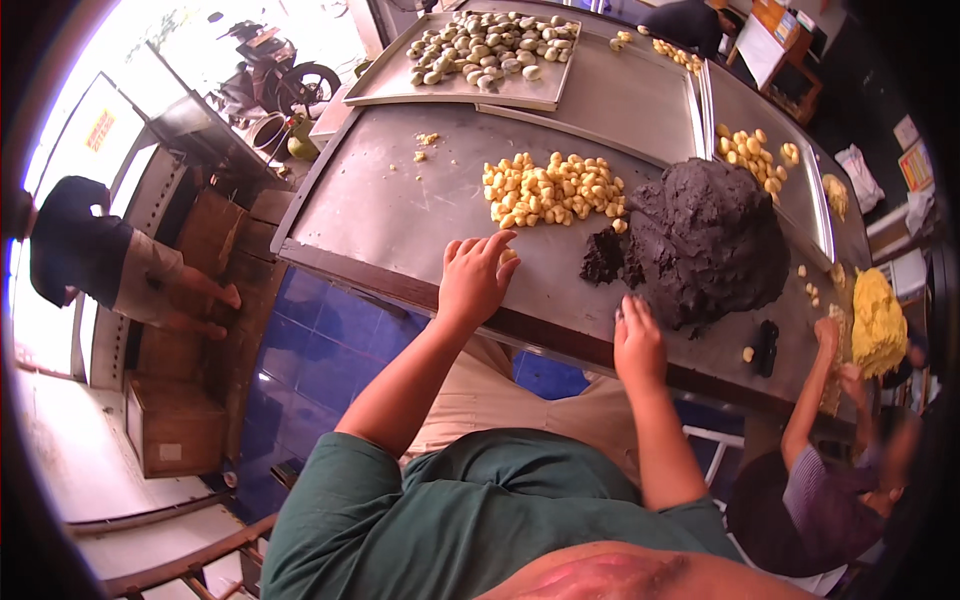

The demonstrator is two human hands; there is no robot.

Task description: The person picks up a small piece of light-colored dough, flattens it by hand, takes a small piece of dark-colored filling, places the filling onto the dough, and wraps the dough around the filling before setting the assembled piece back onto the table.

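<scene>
My left hand (475, 270) is at the near edge of the metal table (370, 180), fingers curled around a small pale yellow piece (508, 254), below a pile of small yellow balls (550, 185). My right hand (640, 340) has its fingers together, dark matter at the tips; what they hold, if anything, is unclear. It is just below a large mound of dark dough (710, 240) with loose crumbly bits (605, 255) on its left side. A dark elongated piece (766, 350) lies to the right, beside a small yellow ball (748, 354).
Trays of greenish balls (470, 50) and yellow balls (748, 150) sit farther back, beside a bare tray (620, 110). A co-worker (810, 480) reaches toward yellow dough (878, 320) at right. Another person (90, 240) is at left near wooden crates (175, 430); one more (680, 25) is behind.
</scene>
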